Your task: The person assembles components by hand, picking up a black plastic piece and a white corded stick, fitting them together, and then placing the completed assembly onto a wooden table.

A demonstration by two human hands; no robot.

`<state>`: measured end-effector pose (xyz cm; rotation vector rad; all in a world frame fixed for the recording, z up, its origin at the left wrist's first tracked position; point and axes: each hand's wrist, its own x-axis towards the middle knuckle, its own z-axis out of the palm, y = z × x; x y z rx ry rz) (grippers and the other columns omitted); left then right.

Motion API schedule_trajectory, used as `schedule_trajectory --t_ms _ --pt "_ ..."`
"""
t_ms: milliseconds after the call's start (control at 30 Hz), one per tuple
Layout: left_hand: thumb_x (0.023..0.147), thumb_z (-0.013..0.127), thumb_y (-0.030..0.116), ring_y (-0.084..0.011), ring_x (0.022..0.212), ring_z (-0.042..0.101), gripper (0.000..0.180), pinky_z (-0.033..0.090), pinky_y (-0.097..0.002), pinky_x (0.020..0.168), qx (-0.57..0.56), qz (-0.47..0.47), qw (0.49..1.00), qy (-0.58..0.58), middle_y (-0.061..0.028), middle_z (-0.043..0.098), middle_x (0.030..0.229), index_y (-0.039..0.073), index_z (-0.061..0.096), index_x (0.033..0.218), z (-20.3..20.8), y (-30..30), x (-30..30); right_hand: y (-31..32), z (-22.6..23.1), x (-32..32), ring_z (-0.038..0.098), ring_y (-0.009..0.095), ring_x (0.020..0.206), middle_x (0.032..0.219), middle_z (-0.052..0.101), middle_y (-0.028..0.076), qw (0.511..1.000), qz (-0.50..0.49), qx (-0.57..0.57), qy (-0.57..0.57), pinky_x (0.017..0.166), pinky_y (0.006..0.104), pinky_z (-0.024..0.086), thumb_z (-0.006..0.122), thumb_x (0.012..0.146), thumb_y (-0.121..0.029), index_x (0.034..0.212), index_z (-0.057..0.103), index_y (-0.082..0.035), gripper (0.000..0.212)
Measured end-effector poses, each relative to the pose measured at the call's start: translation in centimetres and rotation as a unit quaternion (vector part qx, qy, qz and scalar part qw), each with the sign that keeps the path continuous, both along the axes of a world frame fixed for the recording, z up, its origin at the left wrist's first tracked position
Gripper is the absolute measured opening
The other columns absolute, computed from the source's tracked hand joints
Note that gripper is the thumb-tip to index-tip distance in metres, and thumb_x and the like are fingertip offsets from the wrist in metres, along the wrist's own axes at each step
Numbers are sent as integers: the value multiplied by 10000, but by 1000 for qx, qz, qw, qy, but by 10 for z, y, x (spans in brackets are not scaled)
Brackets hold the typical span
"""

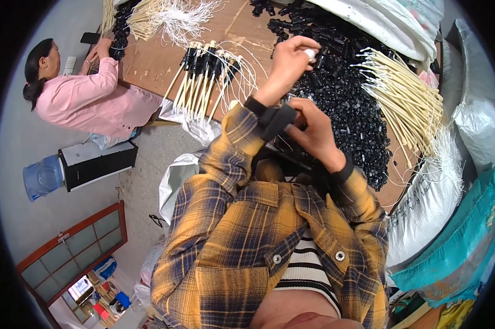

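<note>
My left hand (287, 64) is raised over the near edge of a heap of small black plastic parts (340, 126), its fingers bent. A small white thing (311, 54) shows at its fingertips; I cannot tell whether it is held or wrapped on a finger. Around the left wrist is a black band with a dark, blocky piece (278, 122). My right hand (317, 131) has its thumb and fingers closed at the edge of that piece. Left of my hands lie cream-coloured sleeved wires with black sockets (204, 63), their loose white ends looping to the right.
On the right lies a large bundle of cream sleeved wires (403, 101). White sacks (428, 216) and a teal sack (455, 236) line the right side. A co-worker in pink (88, 93) works at the table's (149, 63) left end. A water dispenser (96, 164) stands lower left.
</note>
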<state>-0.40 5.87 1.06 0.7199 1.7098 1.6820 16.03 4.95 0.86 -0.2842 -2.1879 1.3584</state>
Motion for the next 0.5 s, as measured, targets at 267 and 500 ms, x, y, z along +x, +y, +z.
schedule_trajectory --t_ms 267,500 --pt "812 638 120 -198 779 656 180 509 -345 670 -184 -58 938 288 -76 689 863 135 729 967 -19 -13 -44 102 -5 94 544 43 699 844 657 -23 955 -228 -18 -187 618 200 427 679 860 -113 1022 654 -49 176" --pt "737 689 99 -319 939 606 185 492 -393 808 -241 -166 860 417 -92 608 965 126 663 918 -30 -15 -33 157 -6 140 638 335 743 867 648 120 834 -303 316 -336 618 414 483 665 783 -102 909 635 -87 130"
